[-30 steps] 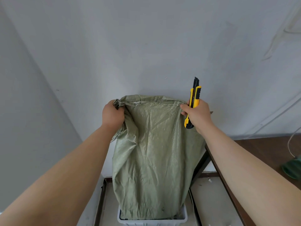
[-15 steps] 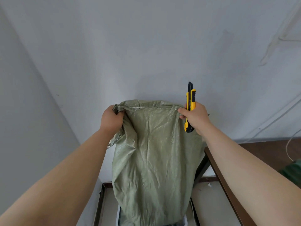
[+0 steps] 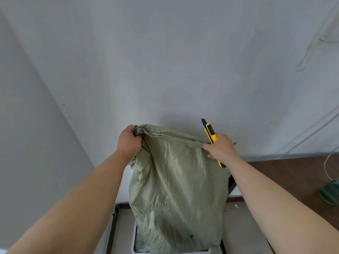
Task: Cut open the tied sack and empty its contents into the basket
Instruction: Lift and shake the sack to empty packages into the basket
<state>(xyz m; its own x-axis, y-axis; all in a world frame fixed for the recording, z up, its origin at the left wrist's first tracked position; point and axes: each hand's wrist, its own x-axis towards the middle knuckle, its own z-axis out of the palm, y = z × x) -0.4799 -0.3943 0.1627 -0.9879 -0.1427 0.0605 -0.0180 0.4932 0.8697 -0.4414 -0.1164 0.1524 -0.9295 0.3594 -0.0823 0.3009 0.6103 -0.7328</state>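
Head view: the limp green woven plastic sack (image 3: 176,186) hangs upside down, its lower end inside the white plastic basket (image 3: 135,241). The left hand (image 3: 129,142) clamps one top corner; the right hand (image 3: 221,148) pinches the other while gripping a yellow utility knife (image 3: 211,133). That upward-pointing blade could nick an arm if the sack jerks.

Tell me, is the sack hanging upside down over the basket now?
Yes, inverted. Both hands, left and right, hold the sack up by its stitched seam, while its lower end hangs inside the white basket.
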